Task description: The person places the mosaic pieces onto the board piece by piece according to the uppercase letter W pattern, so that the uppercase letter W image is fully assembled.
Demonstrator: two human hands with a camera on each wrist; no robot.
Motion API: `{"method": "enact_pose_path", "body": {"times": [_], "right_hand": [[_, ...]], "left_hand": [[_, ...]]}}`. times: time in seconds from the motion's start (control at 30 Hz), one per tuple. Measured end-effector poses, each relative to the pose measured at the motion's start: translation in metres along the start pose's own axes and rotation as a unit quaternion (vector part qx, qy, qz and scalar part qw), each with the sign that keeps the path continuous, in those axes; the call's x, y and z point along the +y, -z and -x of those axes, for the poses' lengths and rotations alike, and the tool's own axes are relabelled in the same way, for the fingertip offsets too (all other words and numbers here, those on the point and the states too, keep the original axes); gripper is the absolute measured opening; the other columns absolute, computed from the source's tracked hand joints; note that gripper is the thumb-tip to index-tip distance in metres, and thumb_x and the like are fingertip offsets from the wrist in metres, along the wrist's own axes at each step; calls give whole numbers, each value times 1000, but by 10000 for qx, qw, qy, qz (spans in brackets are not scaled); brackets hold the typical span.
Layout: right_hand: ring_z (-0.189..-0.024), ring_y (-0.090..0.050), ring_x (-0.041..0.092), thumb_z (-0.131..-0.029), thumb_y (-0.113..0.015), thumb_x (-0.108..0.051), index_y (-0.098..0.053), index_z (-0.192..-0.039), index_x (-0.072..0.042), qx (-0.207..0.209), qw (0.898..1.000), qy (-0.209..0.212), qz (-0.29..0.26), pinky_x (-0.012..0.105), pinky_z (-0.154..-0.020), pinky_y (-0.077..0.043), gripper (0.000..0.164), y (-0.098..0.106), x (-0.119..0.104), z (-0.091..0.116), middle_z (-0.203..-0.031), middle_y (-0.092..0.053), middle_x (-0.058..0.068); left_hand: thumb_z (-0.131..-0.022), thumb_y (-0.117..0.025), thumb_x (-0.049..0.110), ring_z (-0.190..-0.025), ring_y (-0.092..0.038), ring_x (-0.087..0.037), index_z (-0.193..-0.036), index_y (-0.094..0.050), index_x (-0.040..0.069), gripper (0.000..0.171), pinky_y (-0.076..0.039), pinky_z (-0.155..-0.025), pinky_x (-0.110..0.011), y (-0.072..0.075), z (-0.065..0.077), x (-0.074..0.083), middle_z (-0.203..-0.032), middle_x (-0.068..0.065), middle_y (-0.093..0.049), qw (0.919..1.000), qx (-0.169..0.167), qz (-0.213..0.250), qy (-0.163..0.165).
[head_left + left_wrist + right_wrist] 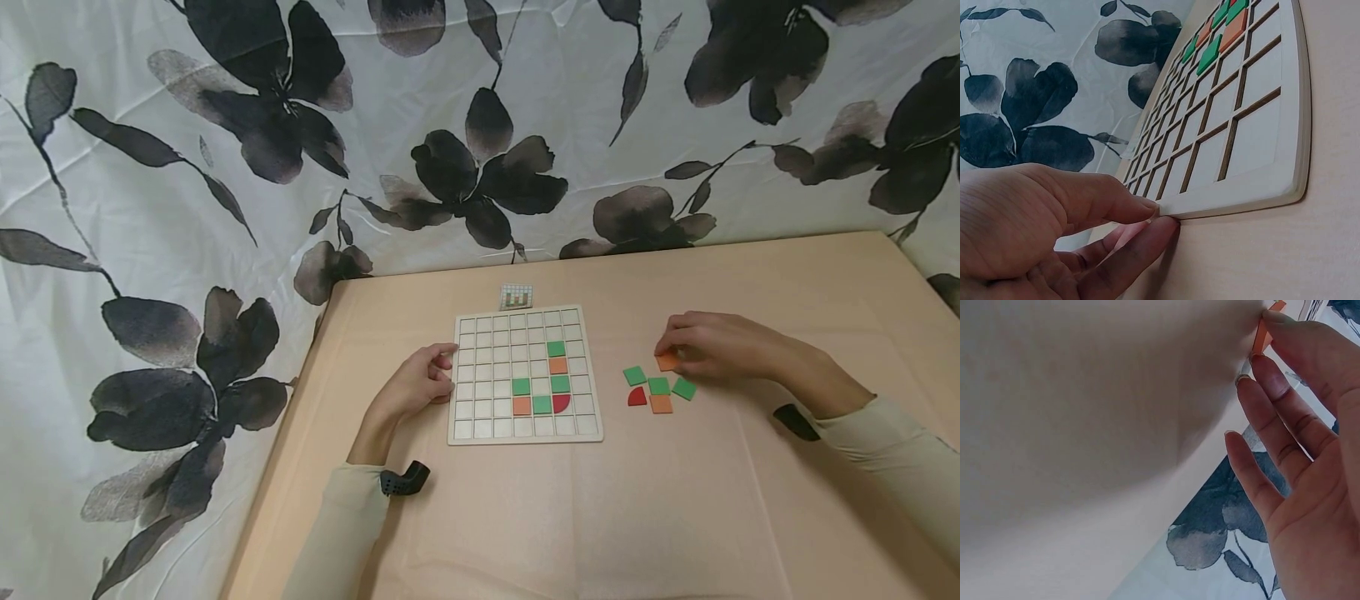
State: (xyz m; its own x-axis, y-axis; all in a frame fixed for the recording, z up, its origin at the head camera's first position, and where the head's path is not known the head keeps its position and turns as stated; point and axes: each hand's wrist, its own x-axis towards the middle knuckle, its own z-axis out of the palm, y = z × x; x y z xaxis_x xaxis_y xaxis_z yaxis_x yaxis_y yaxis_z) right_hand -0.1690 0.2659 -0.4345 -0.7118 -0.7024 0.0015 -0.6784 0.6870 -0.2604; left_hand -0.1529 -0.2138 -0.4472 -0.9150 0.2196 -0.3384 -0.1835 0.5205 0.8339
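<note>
My left hand (408,385) holds the left edge of a white grid board (525,440), thumb and fingertips at its rim, as the left wrist view shows. On the board, green square tiles, orange square tiles and a red quarter-round tile (561,403) fill some cells right of its middle. Right of the board, my right hand (712,343) pinches an orange square tile (667,362) between thumb and fingers. Just below that hand lie loose pieces: green tiles (658,386), another orange tile (661,404) and a red quarter-round tile (637,397).
A small card with a printed grid pattern (516,297) lies at the board's far edge. The wooden table (675,517) meets a white cloth with dark flowers (450,183) at its back and left sides.
</note>
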Motion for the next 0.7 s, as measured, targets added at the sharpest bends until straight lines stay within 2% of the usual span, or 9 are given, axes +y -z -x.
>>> {"method": "enact_pose_path", "body": {"times": [0.2,0.47,0.7], "right_hand": [[-91,-54,7,-81,-85,-20,-77,-106,-21,205,9997,78,104,35,-82,-55,26,-1,-1,-2,-97,-64,-12],[-90,-53,7,-82,-83,-22,-75,-103,-23,92,9998,58,152,37,-83,-54,23,-1,1,-5,-94,-61,-14],[-88,-53,7,-82,-82,-22,-73,-99,-23,196,9996,95,157,35,-82,-54,19,-2,2,-7,-93,-60,-14]], "left_hand": [[-88,-64,-12,-86,-54,-19,-150,-45,7,67,-57,-68,-29,0,0,1,-116,-13,-48,10000,1,-3,-12],[-89,-64,-12,-85,-54,-19,-150,-45,8,67,-57,-68,-29,0,1,2,-116,-13,-48,10000,2,23,-2],[-89,-64,-12,-86,-54,-20,-150,-46,8,67,-58,-68,-29,0,0,2,-117,-13,-48,10000,19,-19,31]]}}
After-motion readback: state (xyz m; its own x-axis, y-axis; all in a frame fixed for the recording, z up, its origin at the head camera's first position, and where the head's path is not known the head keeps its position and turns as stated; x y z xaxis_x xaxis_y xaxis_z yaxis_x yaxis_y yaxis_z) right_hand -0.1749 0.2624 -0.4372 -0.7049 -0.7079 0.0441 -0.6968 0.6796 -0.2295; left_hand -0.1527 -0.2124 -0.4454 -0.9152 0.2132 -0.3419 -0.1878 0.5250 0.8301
